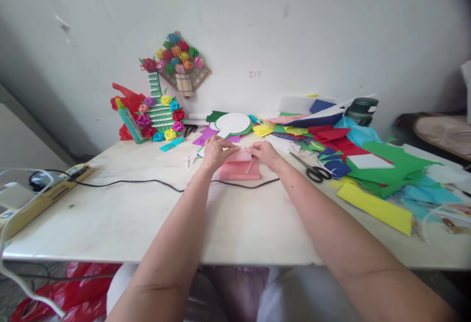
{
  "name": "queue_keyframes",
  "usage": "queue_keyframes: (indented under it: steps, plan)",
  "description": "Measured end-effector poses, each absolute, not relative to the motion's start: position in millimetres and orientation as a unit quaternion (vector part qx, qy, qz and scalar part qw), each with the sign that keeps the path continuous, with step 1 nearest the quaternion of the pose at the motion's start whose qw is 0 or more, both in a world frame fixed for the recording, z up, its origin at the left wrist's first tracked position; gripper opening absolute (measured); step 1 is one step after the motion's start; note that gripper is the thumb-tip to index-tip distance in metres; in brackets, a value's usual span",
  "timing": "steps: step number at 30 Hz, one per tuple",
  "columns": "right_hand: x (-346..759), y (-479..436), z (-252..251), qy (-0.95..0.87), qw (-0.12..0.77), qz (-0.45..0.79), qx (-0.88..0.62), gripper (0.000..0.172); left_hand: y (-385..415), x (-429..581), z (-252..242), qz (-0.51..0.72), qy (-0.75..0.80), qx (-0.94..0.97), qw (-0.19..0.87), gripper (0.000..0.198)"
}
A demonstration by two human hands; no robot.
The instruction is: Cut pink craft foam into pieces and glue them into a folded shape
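Note:
A pink sheet of paper (239, 171) lies on the white table (147, 214) in front of me. Both my hands rest at its far edge. My left hand (216, 151) has its fingers curled and pinched on the sheet's upper fold. My right hand (265, 154) grips the same fold from the other side, fingers pressed together. A thin pink strip leans on the sheet just below my right hand. Black-handled scissors (313, 169) lie a little to the right of my right hand.
A heap of coloured paper sheets (371, 165) covers the right of the table. A white paper disc (232, 123) lies behind my hands. Paper-flower crafts (162, 113) stand against the wall. A black cable (147, 182) runs to a power strip (47, 192) at the left.

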State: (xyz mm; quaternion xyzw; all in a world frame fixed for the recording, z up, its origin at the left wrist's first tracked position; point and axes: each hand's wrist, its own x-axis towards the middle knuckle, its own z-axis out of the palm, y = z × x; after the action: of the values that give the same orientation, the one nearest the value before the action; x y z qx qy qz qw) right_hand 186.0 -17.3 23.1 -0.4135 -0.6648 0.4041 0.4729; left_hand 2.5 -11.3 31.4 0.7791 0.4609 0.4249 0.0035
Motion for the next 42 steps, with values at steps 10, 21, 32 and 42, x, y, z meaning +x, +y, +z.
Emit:
queue_keyframes:
  steps: [10,21,32,42]
  plan:
    - [185,-17,24,-0.671,0.486,0.391,-0.402,0.026,-8,-8,31,0.433,0.474,0.762,0.087,0.022]
    - [199,-14,25,-0.638,0.51,0.427,-0.388,0.027,-26,-40,42,0.523,0.443,0.642,0.343,0.043]
    - [198,-18,28,-0.658,0.499,0.418,-0.378,0.029,-18,-29,29,0.532,0.453,0.64,0.32,0.041]
    - [196,-18,26,-0.679,0.489,0.396,-0.38,0.029,-17,-25,26,0.517,0.45,0.666,0.296,0.041]
